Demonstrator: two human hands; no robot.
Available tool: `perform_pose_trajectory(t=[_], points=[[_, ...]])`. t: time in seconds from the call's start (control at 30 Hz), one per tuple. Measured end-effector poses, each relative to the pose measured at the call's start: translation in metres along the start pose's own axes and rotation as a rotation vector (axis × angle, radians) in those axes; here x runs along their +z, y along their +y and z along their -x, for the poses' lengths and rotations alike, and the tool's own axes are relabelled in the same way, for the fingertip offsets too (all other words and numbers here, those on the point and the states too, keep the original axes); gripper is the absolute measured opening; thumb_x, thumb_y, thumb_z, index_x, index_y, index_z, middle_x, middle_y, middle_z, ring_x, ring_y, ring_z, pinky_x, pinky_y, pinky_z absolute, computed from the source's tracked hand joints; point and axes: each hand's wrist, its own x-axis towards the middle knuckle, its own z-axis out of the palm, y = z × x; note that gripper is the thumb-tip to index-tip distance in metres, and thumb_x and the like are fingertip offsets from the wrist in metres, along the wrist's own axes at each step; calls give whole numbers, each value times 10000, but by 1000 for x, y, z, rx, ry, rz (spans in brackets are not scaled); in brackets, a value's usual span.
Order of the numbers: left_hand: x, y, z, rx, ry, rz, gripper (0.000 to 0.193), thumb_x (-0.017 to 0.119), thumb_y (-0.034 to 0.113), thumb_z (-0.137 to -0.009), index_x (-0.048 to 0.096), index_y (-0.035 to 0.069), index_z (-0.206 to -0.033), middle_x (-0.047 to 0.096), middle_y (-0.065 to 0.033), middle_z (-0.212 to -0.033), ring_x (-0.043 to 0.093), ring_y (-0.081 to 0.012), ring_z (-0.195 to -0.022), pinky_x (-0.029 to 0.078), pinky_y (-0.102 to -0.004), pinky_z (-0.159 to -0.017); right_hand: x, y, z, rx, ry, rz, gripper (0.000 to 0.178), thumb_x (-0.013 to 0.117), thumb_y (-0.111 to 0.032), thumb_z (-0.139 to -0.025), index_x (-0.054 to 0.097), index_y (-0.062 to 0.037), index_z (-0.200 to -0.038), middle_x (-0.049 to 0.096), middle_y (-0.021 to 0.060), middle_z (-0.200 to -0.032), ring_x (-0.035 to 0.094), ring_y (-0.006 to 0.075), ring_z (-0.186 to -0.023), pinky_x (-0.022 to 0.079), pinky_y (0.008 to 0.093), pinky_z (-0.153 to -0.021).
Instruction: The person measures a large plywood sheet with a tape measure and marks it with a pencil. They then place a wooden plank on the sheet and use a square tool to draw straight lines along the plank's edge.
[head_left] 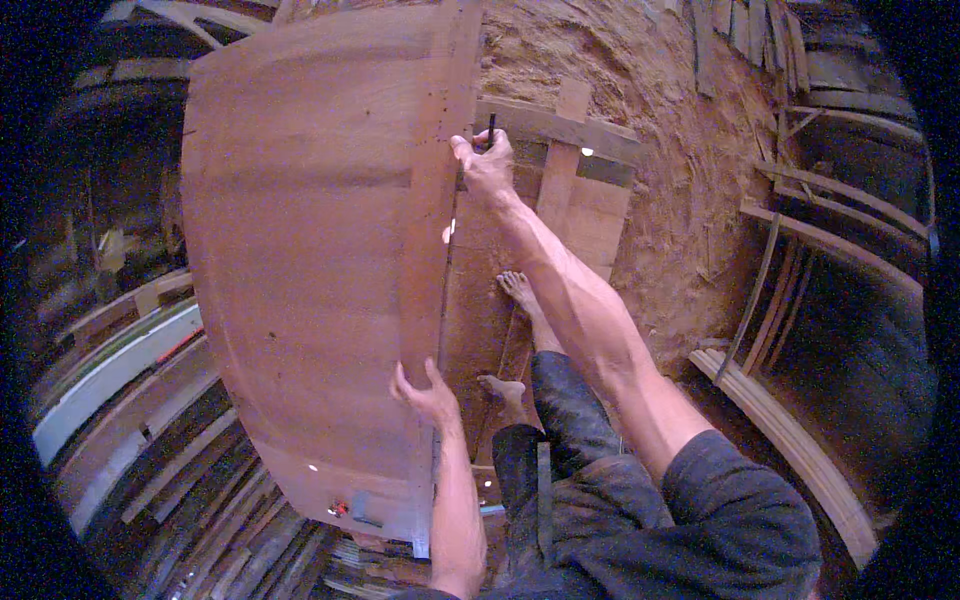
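A large reddish-brown wooden panel (300,240) lies before me, with a plain strip (428,230) along its right side. My right hand (487,168) is at the far part of that right edge, closed in a pinch on a thin black pencil-like stick (492,128) that points up. Much nearer to me, my left hand (428,398) rests at the same edge. Its thumb and fingers are spread, with nothing seen between them.
Crossed boards (565,130) lie right of the panel, over sawdust-covered ground (690,200). My bare feet (515,290) stand beside the panel's right edge. A small red item (341,509) and a bluish block (367,508) sit on its near end. Stacked timber (215,500) fills the lower left; long strips (800,470) lie right.
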Motion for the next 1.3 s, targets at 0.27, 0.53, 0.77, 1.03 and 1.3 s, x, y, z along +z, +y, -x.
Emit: perform_pose_trajectory(t=[0.27, 0.53, 0.77, 1.03, 1.3], points=[[-54, -218, 135, -1122, 239, 569, 717, 732, 391, -879, 437, 19, -1415, 514, -230, -1393, 456, -340, -1303, 339, -490, -1131, 13, -3, -4, -119, -101, 100, 392, 856, -351, -800, 581, -72, -814, 587, 0, -797, 515, 120, -696, 469, 310, -625], [-69, -370, 170, -1467, 626, 1298, 871, 675, 514, -873, 310, 76, -1531, 467, -182, -1462, 423, -323, -1377, 278, -496, -1178, -92, 26, -77, -295, -334, 338, 318, 666, -422, -948, 665, -108, -899, 626, 42, -759, 544, 197, -600, 491, 318, -590], [-73, -396, 210, -1609, 886, 1441, 1066, 695, 701, -808, 228, 135, -1582, 437, -149, -1487, 448, -322, -1378, 303, -469, -1168, -80, 10, -89, -212, -426, 466, 292, 651, -391, -962, 609, -115, -1047, 621, 50, -831, 549, 181, -646, 492, 307, -590], [-97, -390, 203, -1313, 1096, 1668, 642, 834, 447, -809, 561, 134, -1299, 602, -6, -1098, 555, -206, -1017, 451, -418, -1035, -48, -13, -100, -236, -525, 582, 345, 633, -356, -976, 545, -124, -1216, 614, 60, -912, 556, 163, -698, 494, 295, -591], [-80, -429, 220, -1121, 1056, 1703, 360, 824, 322, -853, 642, 149, -1111, 650, 25, -967, 612, -142, -878, 519, -338, -765, -33, -30, -107, -197, -642, 665, 456, 615, -321, -991, 481, -133, -1385, 608, 69, -994, 562, 144, -751, 495, 282, -591]])
